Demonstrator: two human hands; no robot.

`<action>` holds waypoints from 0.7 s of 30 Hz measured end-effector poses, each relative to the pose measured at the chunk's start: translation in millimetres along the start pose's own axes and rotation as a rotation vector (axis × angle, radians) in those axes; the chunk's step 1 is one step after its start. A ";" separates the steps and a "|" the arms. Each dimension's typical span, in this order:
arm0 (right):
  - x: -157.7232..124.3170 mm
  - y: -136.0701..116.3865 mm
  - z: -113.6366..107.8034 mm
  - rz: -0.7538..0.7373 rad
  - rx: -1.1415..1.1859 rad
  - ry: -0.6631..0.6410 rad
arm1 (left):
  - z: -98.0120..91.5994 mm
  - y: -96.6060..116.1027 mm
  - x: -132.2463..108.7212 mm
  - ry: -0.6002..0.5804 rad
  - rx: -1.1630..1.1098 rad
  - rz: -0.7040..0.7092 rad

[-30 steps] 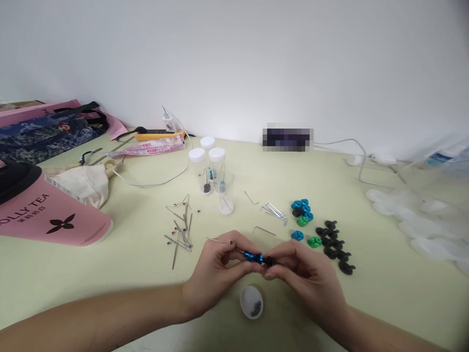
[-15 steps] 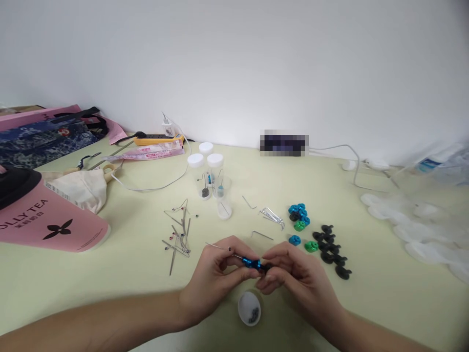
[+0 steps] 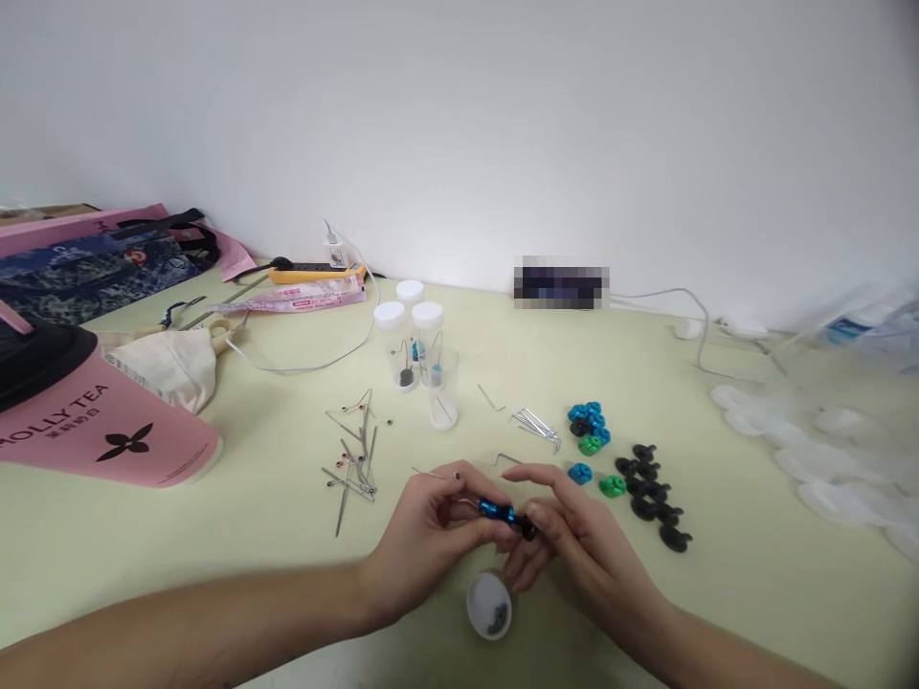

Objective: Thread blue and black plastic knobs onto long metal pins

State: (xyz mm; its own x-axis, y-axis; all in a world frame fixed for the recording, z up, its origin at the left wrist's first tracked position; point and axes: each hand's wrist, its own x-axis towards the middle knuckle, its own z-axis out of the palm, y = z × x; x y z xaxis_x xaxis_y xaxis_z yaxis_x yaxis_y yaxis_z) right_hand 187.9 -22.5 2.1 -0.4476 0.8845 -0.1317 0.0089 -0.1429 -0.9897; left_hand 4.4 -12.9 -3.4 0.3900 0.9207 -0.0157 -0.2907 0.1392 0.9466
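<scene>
In the head view, my left hand [image 3: 431, 531] pinches a shiny blue metal part [image 3: 497, 511] between thumb and fingers. A thin bent wire [image 3: 431, 474] with a small bead pokes out above that hand. My right hand [image 3: 581, 536] has its thumb and lower fingers closed on a black rounded part [image 3: 529, 527] at the blue part's right end; its index finger is stretched out. Whether the two parts are joined is hidden by the fingers. Just below the hands is a white cap [image 3: 475, 612] with small grey screws [image 3: 498, 618] inside.
Bent wire rods [image 3: 359, 459] lie left, hex keys [image 3: 535, 428] ahead. Blue and green metal parts [image 3: 613, 486] and black parts [image 3: 652, 492] sit right. Behind are clear white-lidded tubes [image 3: 427, 349]. A pink cup [image 3: 158, 411] stands left; clear plastic pieces [image 3: 825, 478] lie far right.
My right index finger has lifted away and straightened to the left, while the thumb has come over the black part. The view has shifted slightly.
</scene>
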 end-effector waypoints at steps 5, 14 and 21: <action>2.6 0.4 0.2 -0.002 -0.042 0.037 | 0.6 3.1 3.5 0.004 -0.044 -0.079; 2.2 1.9 -1.1 -0.087 -0.138 -0.013 | -0.3 7.8 6.6 0.032 -0.054 -0.119; 1.0 4.5 -1.3 -0.067 -0.188 -0.025 | -0.1 6.7 5.6 0.015 -0.049 -0.098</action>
State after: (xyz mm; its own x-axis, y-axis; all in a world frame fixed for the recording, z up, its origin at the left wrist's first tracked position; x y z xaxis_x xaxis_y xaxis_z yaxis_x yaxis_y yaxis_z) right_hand 188.7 -21.7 -2.6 -0.4746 0.8777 -0.0658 0.1442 0.0037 -0.9895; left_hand 4.5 -6.7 2.9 0.4056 0.9071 -0.1126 -0.2946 0.2464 0.9233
